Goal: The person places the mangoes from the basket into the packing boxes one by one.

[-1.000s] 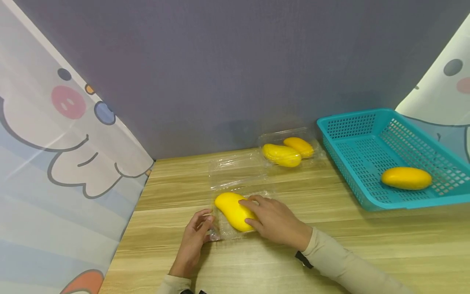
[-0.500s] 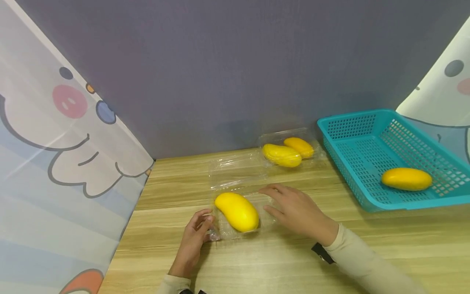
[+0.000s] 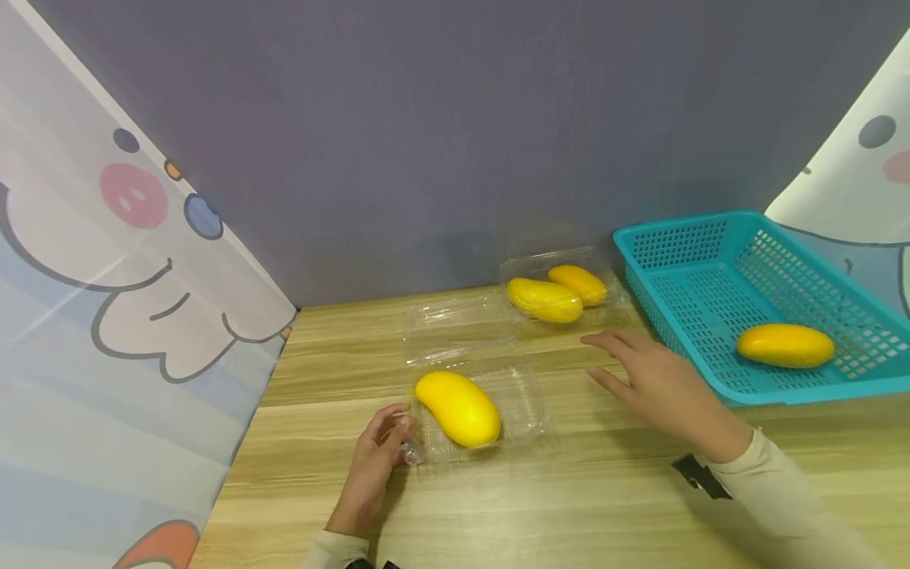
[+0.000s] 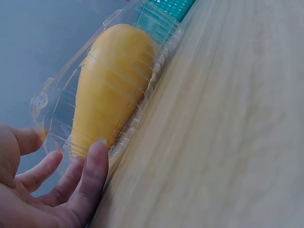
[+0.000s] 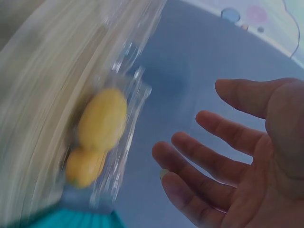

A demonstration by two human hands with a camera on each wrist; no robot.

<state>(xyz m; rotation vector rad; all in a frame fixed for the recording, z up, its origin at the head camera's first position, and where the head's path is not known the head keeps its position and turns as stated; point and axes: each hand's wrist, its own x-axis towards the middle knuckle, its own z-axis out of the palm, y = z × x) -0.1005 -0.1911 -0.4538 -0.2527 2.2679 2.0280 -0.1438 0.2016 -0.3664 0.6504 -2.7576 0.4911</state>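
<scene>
A yellow mango (image 3: 460, 411) lies in the left part of a clear plastic clamshell box (image 3: 524, 403), whose lid (image 3: 458, 330) is folded back on the table. At the box's left end, my left hand (image 3: 373, 462) holds the edge between thumb and fingers; the left wrist view shows its fingertips (image 4: 98, 147) against the wall. My right hand (image 3: 654, 387) is in the air between this box and the teal basket (image 3: 700, 304), fingers spread and holding nothing. One mango (image 3: 785, 345) rests in the basket.
Behind, against the grey wall (image 3: 455, 158), a second clear box (image 3: 547, 259) contains two mangoes (image 3: 546, 300). The basket stands to the right on the wooden table (image 3: 334, 363). Cartoon-printed sheets (image 3: 135, 316) border both sides.
My right hand has let go of the mango in the box and moved right toward the basket. The left hand has stayed at the box's left end.
</scene>
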